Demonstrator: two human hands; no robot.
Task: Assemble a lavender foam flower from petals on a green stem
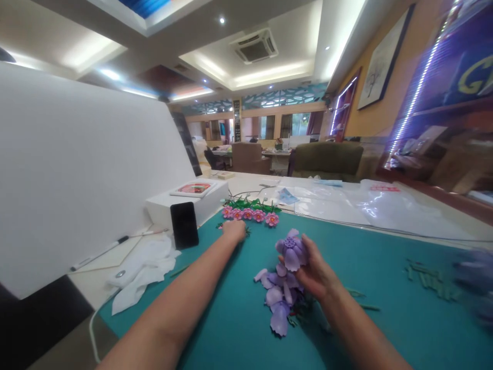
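My right hand [314, 270] is closed around a purple artificial flower [292, 250], held just above the teal mat [370, 267]. Below it lies a loose pile of purple petals [278, 300] with some green bits. My left hand [234, 229] reaches far forward and rests closed at the near end of a row of pink flowers with green leaves [249, 213]; what its fingers grip is hidden.
A black phone [184, 224] leans against a white box [192, 203] at the left, beside a white cloth [144, 267] and a pen [115, 244]. Clear plastic sheets [346, 200] cover the far table. Green stem pieces [425, 277] lie at the right. A large white board [77, 169] stands left.
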